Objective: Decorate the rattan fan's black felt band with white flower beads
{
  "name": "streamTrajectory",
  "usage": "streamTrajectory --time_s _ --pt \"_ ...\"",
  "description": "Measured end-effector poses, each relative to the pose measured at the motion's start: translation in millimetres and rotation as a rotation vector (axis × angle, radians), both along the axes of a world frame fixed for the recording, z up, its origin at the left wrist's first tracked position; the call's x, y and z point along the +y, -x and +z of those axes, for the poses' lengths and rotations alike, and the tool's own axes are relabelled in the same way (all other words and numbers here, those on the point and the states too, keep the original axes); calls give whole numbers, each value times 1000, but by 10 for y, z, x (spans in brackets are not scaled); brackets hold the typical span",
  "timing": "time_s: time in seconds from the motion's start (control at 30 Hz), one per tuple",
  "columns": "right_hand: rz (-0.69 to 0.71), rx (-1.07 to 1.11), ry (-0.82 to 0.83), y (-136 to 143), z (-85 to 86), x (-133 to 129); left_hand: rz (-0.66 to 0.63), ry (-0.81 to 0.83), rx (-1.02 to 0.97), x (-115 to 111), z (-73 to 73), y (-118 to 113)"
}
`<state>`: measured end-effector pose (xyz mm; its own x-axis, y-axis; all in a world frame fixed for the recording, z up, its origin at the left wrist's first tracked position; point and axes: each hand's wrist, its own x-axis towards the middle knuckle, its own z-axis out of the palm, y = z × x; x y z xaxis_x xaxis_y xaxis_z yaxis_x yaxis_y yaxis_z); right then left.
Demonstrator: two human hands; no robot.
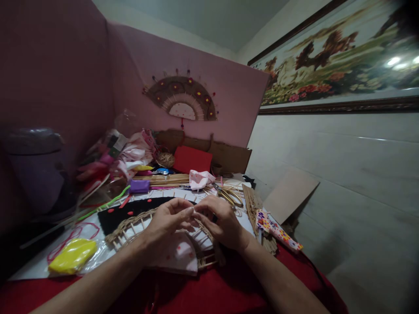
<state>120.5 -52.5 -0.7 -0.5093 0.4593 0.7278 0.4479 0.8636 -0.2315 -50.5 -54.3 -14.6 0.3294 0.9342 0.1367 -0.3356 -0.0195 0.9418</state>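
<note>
My left hand (173,218) and my right hand (219,218) meet fingertip to fingertip above a fan-shaped craft piece (131,224). Both are pinched on something too small to make out. The piece lies on white paper and has a black band with red dots, a woven twine band over thin sticks, and a pale dotted cloth (180,255) at its inner part. My hands hide part of its middle. A yellow packet (73,256) is to the left of my left forearm, beside a pink cord (68,237).
Behind the piece lie a purple block (139,186), bundled sticks (163,179), gold-handled scissors (231,196), a red box (192,159) and a twine ball (166,159). Flowered fabric (278,231) is at the right. A finished fan (183,96) hangs on the pink board.
</note>
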Motion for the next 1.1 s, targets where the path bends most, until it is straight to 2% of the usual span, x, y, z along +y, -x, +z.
streamTrajectory --time_s 0.57,0.9,1.1 --pt "47 -14 26 2 -27 32 40 8 -7 -10 -4 -16" --pt "65 0 10 42 -61 50 165 -36 3 15 -73 -45" --pt "11 41 -19 100 -114 54 229 -80 29 21 -71 -72"
